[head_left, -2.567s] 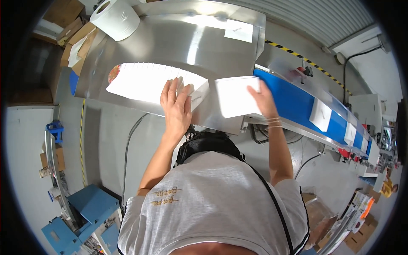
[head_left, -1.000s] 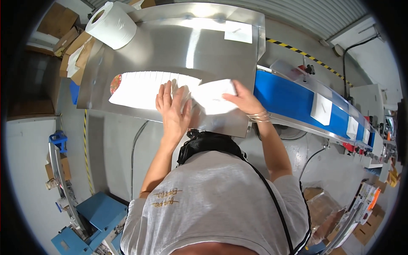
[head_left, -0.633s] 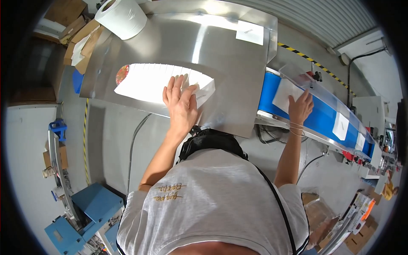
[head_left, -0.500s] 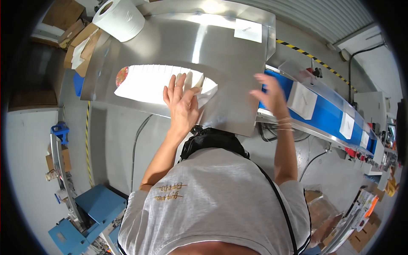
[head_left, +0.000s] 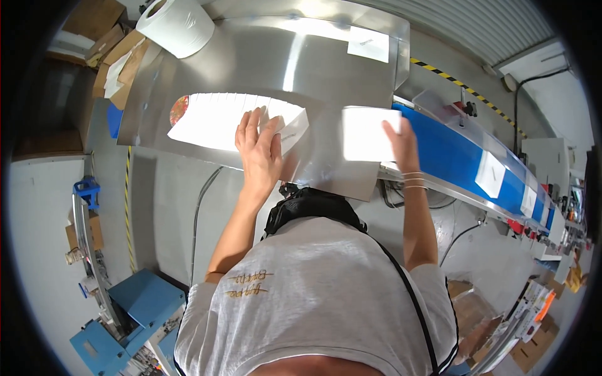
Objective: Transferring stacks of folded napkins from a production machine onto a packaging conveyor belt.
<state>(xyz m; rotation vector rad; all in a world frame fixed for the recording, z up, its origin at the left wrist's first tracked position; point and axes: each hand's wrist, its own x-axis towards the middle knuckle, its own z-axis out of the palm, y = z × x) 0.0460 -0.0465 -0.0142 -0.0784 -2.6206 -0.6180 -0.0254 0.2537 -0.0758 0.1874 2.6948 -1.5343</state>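
Note:
A row of white flat packets stands closely lined up on the steel table, with a red patterned round piece at its left end. My left hand lies over the right part of this row, fingers stretched across the tops and thumb near the end packet. Between the table and the conveyor, my right hand grips a white square packet by its right side. The packet is overexposed, so its surface detail is lost.
A blue conveyor belt runs off to the right, carrying several white packets, the nearest packet among them. On the steel table lie a white roll and a white sheet. Cardboard boxes stand beyond the left edge.
My right hand, empty before, now holds a white packet at the table's right edge. Packets on the belt have moved further right. The row's loose right end now looks more closed up.

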